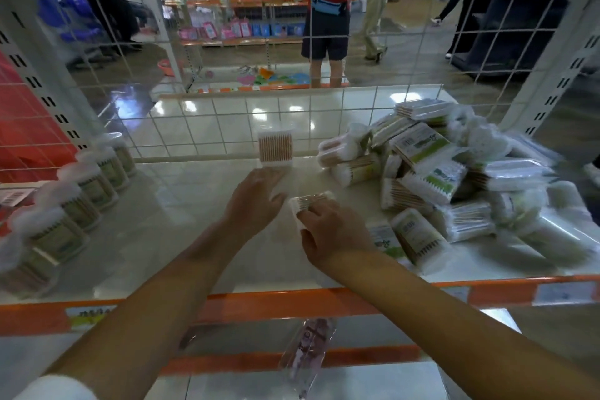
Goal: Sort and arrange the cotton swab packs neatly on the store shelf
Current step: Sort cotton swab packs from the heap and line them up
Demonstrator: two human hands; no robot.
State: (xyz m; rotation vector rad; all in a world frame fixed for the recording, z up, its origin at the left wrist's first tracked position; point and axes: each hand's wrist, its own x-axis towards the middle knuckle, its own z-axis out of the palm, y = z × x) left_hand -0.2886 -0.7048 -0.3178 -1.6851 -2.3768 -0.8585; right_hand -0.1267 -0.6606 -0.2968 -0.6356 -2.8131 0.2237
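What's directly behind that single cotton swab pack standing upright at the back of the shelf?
The white wire grid panel stands right behind the upright pack. Through it, glossy floor shows; the stretch directly behind the pack is covered.

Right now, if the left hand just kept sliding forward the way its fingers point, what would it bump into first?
Most likely the upright swab pack standing alone by the wire mesh back. The left hand points up and slightly right toward it, fingertips already close to its base, though the exact gap is hard to judge.

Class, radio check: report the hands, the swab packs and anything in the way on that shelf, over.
Right hand grips a swab pack; left hand open, empty. One pack upright at the wire back, row on the left, loose heap on the right. Middle shelf unobstructed.
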